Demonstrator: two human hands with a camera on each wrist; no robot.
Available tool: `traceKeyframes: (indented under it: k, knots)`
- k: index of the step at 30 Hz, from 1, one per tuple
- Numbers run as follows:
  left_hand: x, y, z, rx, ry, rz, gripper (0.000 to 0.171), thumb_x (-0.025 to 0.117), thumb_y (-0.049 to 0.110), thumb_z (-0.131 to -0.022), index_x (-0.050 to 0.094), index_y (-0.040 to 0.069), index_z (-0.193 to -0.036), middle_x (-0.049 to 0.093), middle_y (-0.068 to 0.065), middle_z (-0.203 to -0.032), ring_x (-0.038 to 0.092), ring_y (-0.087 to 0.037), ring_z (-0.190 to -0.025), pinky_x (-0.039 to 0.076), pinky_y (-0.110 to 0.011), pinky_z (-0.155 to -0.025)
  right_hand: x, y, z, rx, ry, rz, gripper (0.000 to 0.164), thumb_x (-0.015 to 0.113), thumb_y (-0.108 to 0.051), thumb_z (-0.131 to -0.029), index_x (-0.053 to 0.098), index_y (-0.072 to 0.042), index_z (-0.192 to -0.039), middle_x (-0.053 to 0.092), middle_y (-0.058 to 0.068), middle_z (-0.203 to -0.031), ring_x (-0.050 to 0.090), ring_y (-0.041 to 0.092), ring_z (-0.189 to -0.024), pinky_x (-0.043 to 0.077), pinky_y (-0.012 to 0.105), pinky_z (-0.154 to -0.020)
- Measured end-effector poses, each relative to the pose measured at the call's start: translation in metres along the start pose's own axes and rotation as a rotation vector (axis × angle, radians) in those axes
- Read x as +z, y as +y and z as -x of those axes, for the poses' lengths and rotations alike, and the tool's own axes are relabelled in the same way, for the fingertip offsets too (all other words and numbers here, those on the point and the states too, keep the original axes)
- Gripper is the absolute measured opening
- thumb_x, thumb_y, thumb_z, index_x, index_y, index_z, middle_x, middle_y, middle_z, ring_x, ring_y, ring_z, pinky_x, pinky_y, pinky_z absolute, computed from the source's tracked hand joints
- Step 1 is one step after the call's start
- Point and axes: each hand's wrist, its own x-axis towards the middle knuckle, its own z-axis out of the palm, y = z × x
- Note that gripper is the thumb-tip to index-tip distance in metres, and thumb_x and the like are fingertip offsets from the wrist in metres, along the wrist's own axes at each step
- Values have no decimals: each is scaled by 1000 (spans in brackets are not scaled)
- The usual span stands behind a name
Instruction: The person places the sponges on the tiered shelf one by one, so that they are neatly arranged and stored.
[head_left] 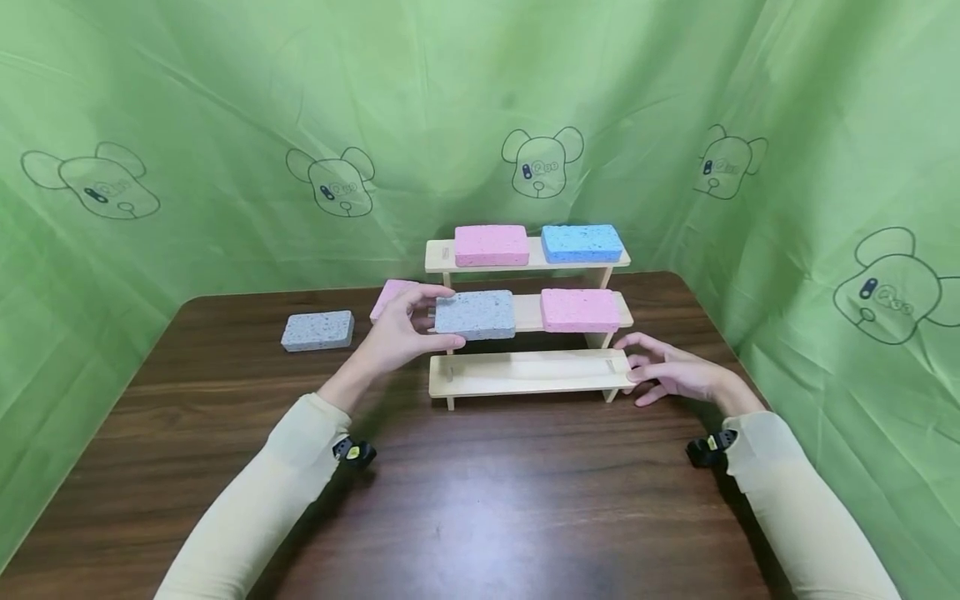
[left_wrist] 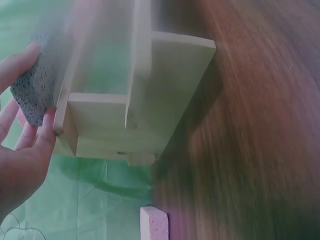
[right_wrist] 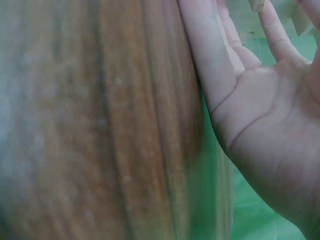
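Sleeves point(head_left: 255, 496) nearest, reaching over brown surface point(head_left: 480, 500). Left hand point(head_left: 397, 333) pinches grey sponge point(head_left: 475, 314) between thumb and fingers, at left end of wooden rack's point(head_left: 525, 379) middle shelf point(head_left: 528, 313); pink sponge point(head_left: 580, 311) at same shelf's right end. Right hand point(head_left: 678, 372): fingers spread, touching bottom shelf's point(head_left: 517, 367) right end. Second grey sponge point(head_left: 318, 331) near surface's far left corner.

The shelf point(head_left: 525, 377) before me is pale wood, with a pink sponge point(head_left: 491, 245) and a flecked blue sponge point(head_left: 582, 242) on its top tier, a speckled blue-grey sponge point(head_left: 476, 314) and second pink sponge point(head_left: 580, 310) at its middle; behind it, green cloth point(head_left: 450, 100) printed with dark-lined animal heads point(head_left: 540, 171).
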Motion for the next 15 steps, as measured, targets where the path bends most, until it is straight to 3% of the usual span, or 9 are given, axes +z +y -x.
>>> traceKeyframes:
  k: [15]
  knots:
    - [13, -1, -11, 81, 8, -16, 65, 94, 7, -71, 62, 5, -128, 50, -12, -125, 63, -34, -111, 54, -42, -96, 1, -2, -1, 15, 7, 22, 48, 47, 1, -102, 37, -18, -145, 54, 20, -129, 64, 35, -108, 57, 59, -85]
